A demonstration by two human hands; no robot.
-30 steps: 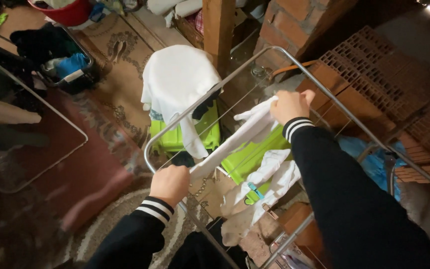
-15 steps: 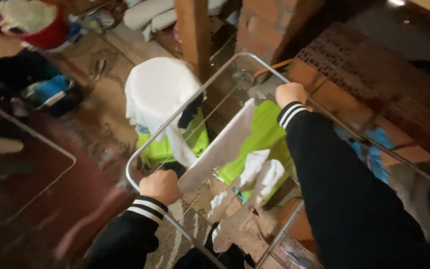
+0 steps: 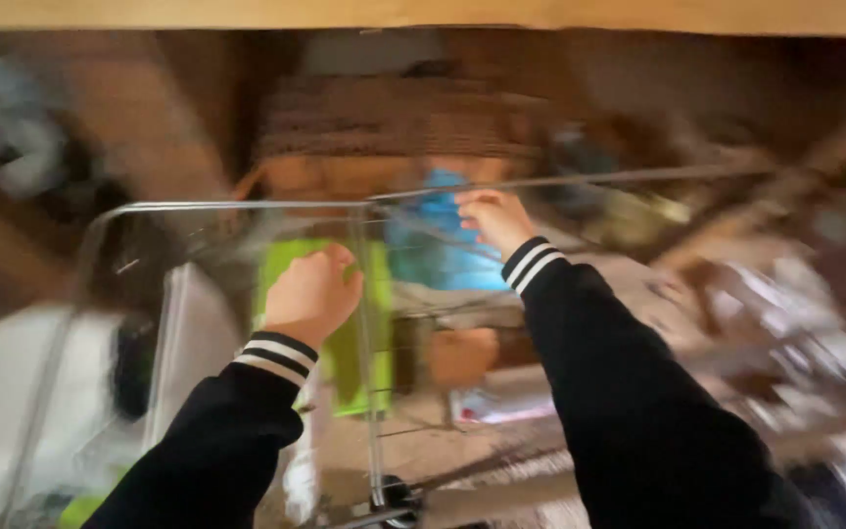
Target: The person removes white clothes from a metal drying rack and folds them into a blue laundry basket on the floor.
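Note:
The picture is badly smeared by motion. My left hand (image 3: 310, 294) is curled into a fist on a bright green cloth (image 3: 376, 294) hanging over the wires of a metal drying rack (image 3: 247, 207). Farther out, my right hand (image 3: 492, 220) has its fingers bent at the rack's top rail, just in front of a blue cloth (image 3: 443, 245). Both arms wear black sleeves with white-striped cuffs. A white cloth (image 3: 193, 333) hangs on the rack to the left of my left hand.
A wicker-like brown stack (image 3: 394, 118) and an orange box (image 3: 462, 353) lie beyond and below the rack. A large white shape (image 3: 2, 392) sits at the lower left. Blurred clutter fills the right side. A wooden beam (image 3: 423, 14) crosses the top.
The view has swung sharply up and right. My left hand has gone from the white cloth to the green one. My right hand has moved inward along the rail toward the blue cloth.

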